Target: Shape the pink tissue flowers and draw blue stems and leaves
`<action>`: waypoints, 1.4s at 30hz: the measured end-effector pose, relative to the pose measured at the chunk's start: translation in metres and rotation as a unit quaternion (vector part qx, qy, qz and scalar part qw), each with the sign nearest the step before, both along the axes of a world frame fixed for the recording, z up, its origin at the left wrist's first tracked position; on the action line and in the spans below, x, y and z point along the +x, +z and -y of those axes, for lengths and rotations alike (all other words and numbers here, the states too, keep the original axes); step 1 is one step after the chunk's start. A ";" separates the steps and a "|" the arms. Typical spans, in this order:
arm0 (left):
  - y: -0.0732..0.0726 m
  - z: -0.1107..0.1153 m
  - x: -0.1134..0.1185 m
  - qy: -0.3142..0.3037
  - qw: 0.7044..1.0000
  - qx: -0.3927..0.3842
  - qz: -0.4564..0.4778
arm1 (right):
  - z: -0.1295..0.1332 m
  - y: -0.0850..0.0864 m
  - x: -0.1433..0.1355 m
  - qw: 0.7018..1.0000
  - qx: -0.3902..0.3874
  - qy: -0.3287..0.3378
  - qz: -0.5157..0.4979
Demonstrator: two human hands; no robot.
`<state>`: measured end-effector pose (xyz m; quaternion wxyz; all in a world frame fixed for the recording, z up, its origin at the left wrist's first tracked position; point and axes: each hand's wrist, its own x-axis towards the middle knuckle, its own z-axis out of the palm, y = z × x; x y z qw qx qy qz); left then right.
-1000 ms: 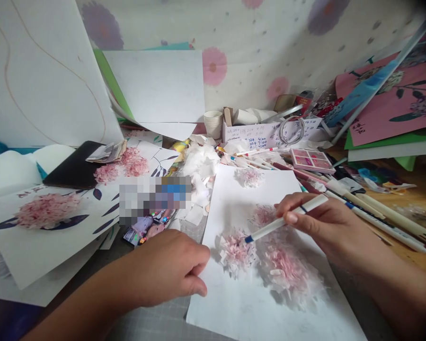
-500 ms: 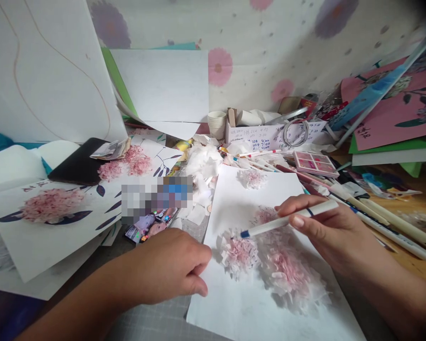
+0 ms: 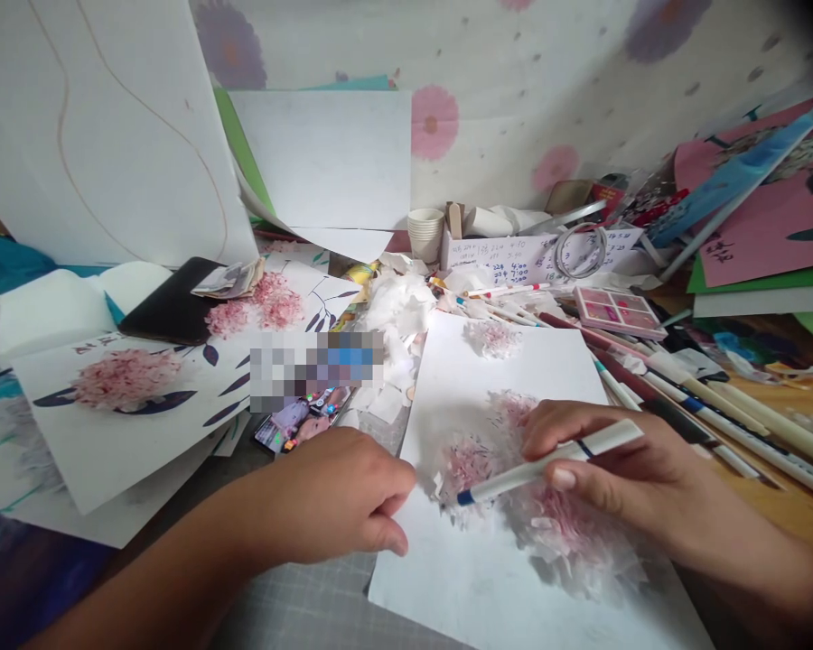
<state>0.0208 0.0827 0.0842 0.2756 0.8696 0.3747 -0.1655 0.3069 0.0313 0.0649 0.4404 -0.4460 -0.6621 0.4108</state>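
Note:
A white sheet [image 3: 440, 578] lies on the grey mat, bearing several ruffled pink-and-white paper flowers. My right hand [image 3: 602, 460] holds a white pen [image 3: 528, 469] between thumb and fingers, its blue tip over the lower edge of the left flower [image 3: 471, 465]. Partly behind that hand sits the largest flower [image 3: 575, 533]. My left hand [image 3: 349, 492] rests at the sheet's left edge with its fingers curled in; whether anything is inside them is hidden. Near the sheet's top is a small flower [image 3: 494, 339].
Finished-looking flower pictures [image 3: 126, 379] and a black folder [image 3: 169, 302] lie at left, near a phone [image 3: 302, 420]. Crumpled tissue [image 3: 399, 302], paper cups [image 3: 425, 235], a pink palette [image 3: 620, 311] and many brushes and pens [image 3: 738, 406] surround the sheet.
The pen tip in my right hand has moved down from the left flower's upper edge to its lower edge. The whole view has shifted slightly, with things appearing further right.

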 end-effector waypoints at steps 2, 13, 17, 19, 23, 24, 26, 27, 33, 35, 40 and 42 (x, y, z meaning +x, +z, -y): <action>0.000 0.000 0.000 0.000 1.000 0.001 0.001 | -0.002 -0.002 0.001 0.999 0.003 -0.052 0.003; 0.000 0.000 -0.001 -0.004 1.000 0.004 0.004 | -0.001 -0.004 0.018 1.000 0.016 0.004 -0.013; 0.001 -0.001 0.000 -0.006 1.000 0.005 0.000 | -0.001 -0.008 0.026 0.998 0.017 -0.023 -0.049; 0.002 -0.001 0.000 -0.007 1.000 0.006 -0.004 | 0.001 -0.005 0.023 0.999 -0.002 0.024 -0.042; 0.000 -0.003 -0.001 -0.009 1.000 0.010 -0.007 | 0.000 -0.002 0.019 0.998 -0.029 0.042 -0.026; -0.001 -0.003 -0.002 -0.010 1.000 0.011 -0.007 | -0.001 -0.003 0.021 0.999 -0.032 0.023 -0.032; -0.004 -0.003 -0.003 -0.010 1.000 0.012 -0.005 | -0.003 -0.006 0.024 0.998 -0.030 -0.002 -0.056; -0.005 -0.003 -0.004 -0.011 1.000 0.013 -0.004 | -0.003 -0.007 0.025 0.997 -0.026 0.001 -0.068; -0.006 -0.002 -0.004 -0.014 1.000 0.015 -0.003 | -0.001 -0.004 0.020 0.995 -0.017 0.092 -0.043; -0.006 -0.003 -0.004 -0.013 1.000 0.018 -0.004 | -0.002 -0.004 0.022 0.997 -0.016 0.070 -0.038; -0.005 -0.002 -0.004 -0.011 1.000 0.017 -0.001 | -0.001 -0.006 0.027 0.996 -0.013 0.069 -0.057; -0.006 -0.002 -0.004 -0.012 1.000 0.015 -0.001 | 0.000 -0.005 0.025 0.994 -0.022 0.097 -0.040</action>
